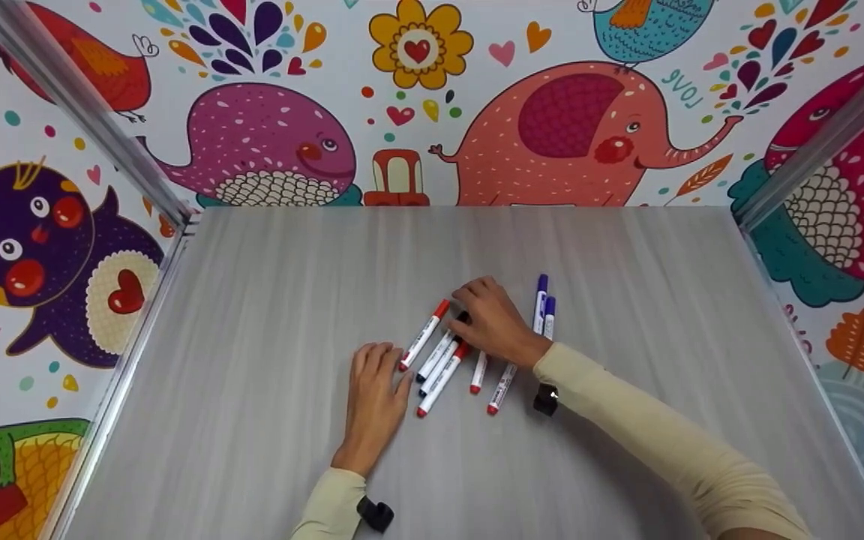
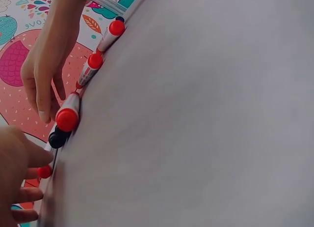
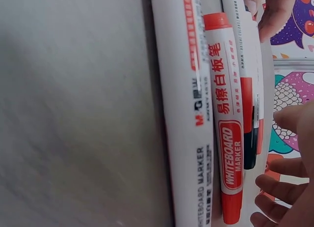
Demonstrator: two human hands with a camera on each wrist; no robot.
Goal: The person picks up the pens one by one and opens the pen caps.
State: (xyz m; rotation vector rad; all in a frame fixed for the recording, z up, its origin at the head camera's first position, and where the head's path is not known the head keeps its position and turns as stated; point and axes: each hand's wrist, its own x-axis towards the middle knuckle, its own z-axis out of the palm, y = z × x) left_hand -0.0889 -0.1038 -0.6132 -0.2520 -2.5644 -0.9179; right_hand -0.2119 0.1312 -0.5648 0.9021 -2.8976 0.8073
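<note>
Several whiteboard markers lie on the table, white-barrelled with coloured caps. At the left of the group, a red-capped marker (image 1: 424, 335) lies beside my left hand (image 1: 376, 394), whose thumb is close to its lower end. My right hand (image 1: 496, 322) is over the upper ends of the middle markers, fingers loosely bent around a dark cap (image 1: 464, 316). In the right wrist view its fingers (image 3: 282, 190) are spread, and no marker shows between them. Another red marker (image 3: 225, 119) shows its printed label there. Contact at the right fingertips cannot be made out.
Two blue-capped markers (image 1: 541, 300) lie beyond the right wrist, partly covered by it. A red-ended marker (image 1: 502, 390) lies beneath the right forearm side. Cartoon-printed walls (image 1: 417, 135) and metal frame posts (image 1: 94, 112) bound the grey wood-grain table (image 1: 252, 300).
</note>
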